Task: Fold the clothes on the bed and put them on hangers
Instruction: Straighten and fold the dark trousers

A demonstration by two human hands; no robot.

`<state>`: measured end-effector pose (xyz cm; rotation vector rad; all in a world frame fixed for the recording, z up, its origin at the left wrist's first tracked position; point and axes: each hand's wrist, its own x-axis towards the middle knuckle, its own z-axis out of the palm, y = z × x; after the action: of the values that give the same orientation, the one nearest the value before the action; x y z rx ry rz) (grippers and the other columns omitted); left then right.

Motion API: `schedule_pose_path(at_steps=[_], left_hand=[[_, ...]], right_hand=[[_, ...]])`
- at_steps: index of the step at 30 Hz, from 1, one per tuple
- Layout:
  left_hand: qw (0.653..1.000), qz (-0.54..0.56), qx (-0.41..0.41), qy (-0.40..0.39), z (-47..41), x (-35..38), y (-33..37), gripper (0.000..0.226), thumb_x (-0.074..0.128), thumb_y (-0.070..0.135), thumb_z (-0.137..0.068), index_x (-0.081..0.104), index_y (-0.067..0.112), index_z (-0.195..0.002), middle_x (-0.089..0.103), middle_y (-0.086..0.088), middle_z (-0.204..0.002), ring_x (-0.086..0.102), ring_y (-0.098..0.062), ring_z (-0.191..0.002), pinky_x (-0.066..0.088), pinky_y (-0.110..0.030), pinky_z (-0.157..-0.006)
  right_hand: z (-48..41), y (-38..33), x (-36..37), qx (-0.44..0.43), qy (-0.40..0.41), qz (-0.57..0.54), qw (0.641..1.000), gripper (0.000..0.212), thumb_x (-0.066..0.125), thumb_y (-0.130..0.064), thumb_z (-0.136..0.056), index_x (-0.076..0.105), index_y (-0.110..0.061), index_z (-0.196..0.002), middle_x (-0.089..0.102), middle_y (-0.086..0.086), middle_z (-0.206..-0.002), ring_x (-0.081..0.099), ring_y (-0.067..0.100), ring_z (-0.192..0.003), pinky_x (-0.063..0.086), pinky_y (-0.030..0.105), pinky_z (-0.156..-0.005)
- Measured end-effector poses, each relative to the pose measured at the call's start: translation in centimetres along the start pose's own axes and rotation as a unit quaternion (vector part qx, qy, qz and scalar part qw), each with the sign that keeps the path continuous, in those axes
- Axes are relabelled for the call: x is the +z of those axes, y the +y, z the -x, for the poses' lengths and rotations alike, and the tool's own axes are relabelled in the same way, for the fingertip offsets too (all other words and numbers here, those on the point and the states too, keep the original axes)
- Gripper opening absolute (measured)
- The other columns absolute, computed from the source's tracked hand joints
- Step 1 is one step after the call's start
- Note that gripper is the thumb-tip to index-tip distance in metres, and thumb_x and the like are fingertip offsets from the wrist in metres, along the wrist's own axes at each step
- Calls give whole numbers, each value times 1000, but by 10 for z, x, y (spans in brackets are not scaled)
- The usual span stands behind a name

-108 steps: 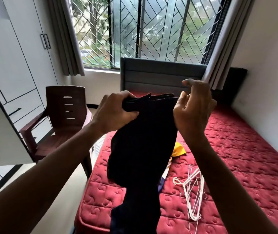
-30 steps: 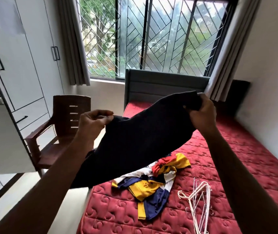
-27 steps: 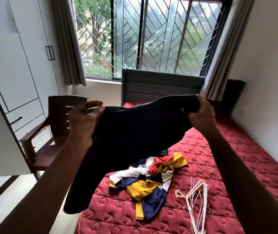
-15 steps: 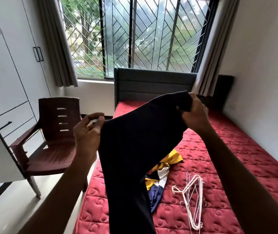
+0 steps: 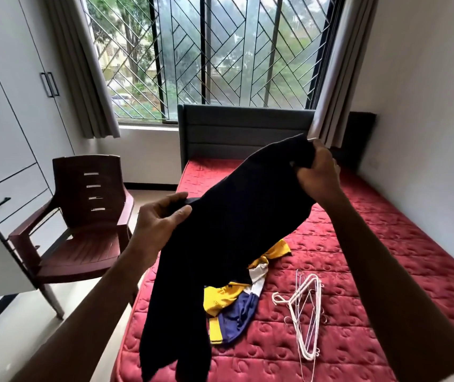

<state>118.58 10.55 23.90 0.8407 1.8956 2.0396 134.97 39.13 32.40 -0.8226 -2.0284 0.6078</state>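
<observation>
Hangers (image 5: pixel 300 312) lie on the bed (image 5: pixel 386 244), right of the clothes pile (image 5: pixel 234 307).

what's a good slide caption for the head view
Both hands, left hand and right hand, hold up a dark garment over the red mattress.

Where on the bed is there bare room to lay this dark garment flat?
Bare mattress runs from the headboard down to the colourful clothes, and along the wall right of the white hangers. Crowded: the near middle, where clothes and hangers lie side by side.
</observation>
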Motion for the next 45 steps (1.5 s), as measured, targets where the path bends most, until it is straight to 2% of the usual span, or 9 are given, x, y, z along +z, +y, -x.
schedule_pose_path(at_steps=[4, 9, 13, 16, 21, 25, 36, 42, 45], left_hand=[[953, -285, 104, -12, 6, 12, -5, 48, 88, 16, -83, 75, 27, -128, 77, 11, -115, 73, -5, -104, 55, -25, -97], [881, -448, 142, -50, 19, 42, 0, 22, 72, 45, -82, 81, 31, -96, 76, 11, -88, 71, -15, -81, 53, -31, -72], [831, -414, 54, -369, 36, 96, 21, 15, 76, 46, -80, 74, 31, -81, 64, 9, -66, 59, -8, -60, 46, -29, -59], [844, -292, 86, -442, 56, 155, 42, 14, 82, 40, -83, 71, 32, -79, 64, 8, -78, 59, -10, -68, 50, -32, -65], [915, -46, 28, -400, 35, 168, 51, 20, 82, 16, -84, 69, 1, -78, 53, -9, -76, 48, -20, -68, 36, -32, -57], [942, -153, -36, -297, 20, 118, -32, 25, 80, 25, -82, 70, 1, -79, 54, 1, -65, 49, -11, -63, 37, -30, -58], [920, -277, -236, -147, 9, 6, -259, 20, 71, 44, -77, 76, 27, -87, 73, 9, -72, 66, -7, -62, 56, -43, -65], [906, -262, -329, -48, -68, -72, -400, 17, 80, 13, -88, 77, 30, -84, 76, 12, -77, 71, -3, -72, 54, -19, -64], [901, -210, -379, 31, -93, -103, -468, 14, 78, 39, -81, 78, 31, -92, 77, 10, -81, 72, -12, -76, 59, -39, -77]], right_hand=[[-3, -7, -10, 5, 25, 4, 1000, 44, 52, -26, -76, 55, -27, -119, 68, 9, -114, 54, 36, -116, 33, 44, -106], [0, -4, -21, 3, 108, 44, 993, 59, 35, -22, -72, 63, -12, -123, 68, 18, -120, 54, 32, -117, 27, 45, -109], [-20, 39, -35, 15, 179, 127, 976, 60, 35, -21, -78, 70, -13, -125, 72, 23, -113, 61, 35, -109, 28, 42, -104], [-53, 57, -51, -21, 197, 184, 963, 56, 35, -24, -81, 74, -8, -117, 74, 25, -103, 64, 39, -96, 31, 42, -98], [-104, 41, -44, -148, 251, 171, 941, 40, 36, -27, -83, 69, -5, -80, 67, 24, -72, 60, 39, -69, 39, 46, -88], [-103, 45, 15, -232, 121, 194, 945, 30, 44, -32, -88, 63, -10, -88, 67, 17, -73, 62, 38, -72, 38, 40, -76], [-23, 123, 315, -293, -86, 164, 938, 8, 57, -19, -79, 53, -12, -76, 57, 9, -63, 57, 34, -58, 43, 38, -64], [-23, 135, 533, -386, -177, 192, 884, 19, 49, -26, -87, 61, -12, -92, 66, 9, -78, 62, 34, -71, 42, 42, -75], [-27, 136, 641, -434, -221, 230, 843, 21, 45, -27, -92, 62, -14, -95, 66, 8, -85, 62, 34, -81, 33, 45, -87]])
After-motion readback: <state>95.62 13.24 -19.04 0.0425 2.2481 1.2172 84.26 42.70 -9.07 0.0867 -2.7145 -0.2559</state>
